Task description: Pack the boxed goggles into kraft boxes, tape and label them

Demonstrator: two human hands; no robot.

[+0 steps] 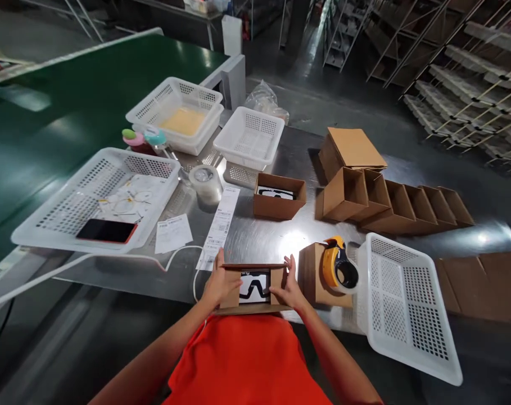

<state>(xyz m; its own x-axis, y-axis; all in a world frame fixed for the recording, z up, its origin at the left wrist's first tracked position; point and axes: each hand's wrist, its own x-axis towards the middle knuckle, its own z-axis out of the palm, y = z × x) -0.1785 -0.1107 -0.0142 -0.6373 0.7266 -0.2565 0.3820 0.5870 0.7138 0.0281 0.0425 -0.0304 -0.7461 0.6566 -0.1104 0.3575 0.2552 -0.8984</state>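
Note:
A brown cardboard box is at the table's near edge, right in front of my body. Inside it lies a white packet printed with a black goggle shape. My left hand grips the box's left end, fingers over the side flap. On the other end, my right hand has its thumb on the right flap and its fingers outside the wall. Both short flaps look folded inward over the packet's ends. To the right stands a closed carton with a yellow tape dispenser on it.
Ahead is another open box with a similar packet. Open cartons stand in a row at right. White baskets flank the table; one holds a phone. A label strip and tape roll lie left.

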